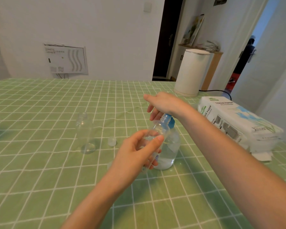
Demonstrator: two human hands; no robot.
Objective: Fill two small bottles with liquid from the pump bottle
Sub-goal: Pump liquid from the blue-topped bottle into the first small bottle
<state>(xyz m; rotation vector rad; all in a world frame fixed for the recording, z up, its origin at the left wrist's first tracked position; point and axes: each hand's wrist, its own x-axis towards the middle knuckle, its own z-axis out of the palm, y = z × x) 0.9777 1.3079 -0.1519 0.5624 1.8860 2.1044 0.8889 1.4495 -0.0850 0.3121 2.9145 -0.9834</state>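
Two forearms cross the near stretch of the table (40, 179), where the green checked cloth runs unbroken to the bottom of the view. Left hand (134, 156): fingers and thumb curled round the held small bottle (157, 129), clear, tilted, its open mouth raised to just beside the blue pump head (170, 121). Pump bottle (170, 149) stands upright on the cloth directly behind this hand, clear liquid in its lower part. Right hand (163, 101) lies on top of the pump head, pressing with fingers loosely extended and pointing left and down, clenched on nothing. Standing small bottle (85, 131): upright, uncapped, well left of the pump bottle, with open cloth on all sides. A small cap (112, 141) rests between it and the left hand, touching neither. Right side: tissue pack (229, 119) lies along the table's right edge, near the right forearm but apart from it. Beyond it, a white cylinder (190, 71) sits at the far right corner with a black cord (218, 91) trailing right. The far table edge runs straight across, wide cloth lying before it; a wall panel (65, 59) hangs behind.
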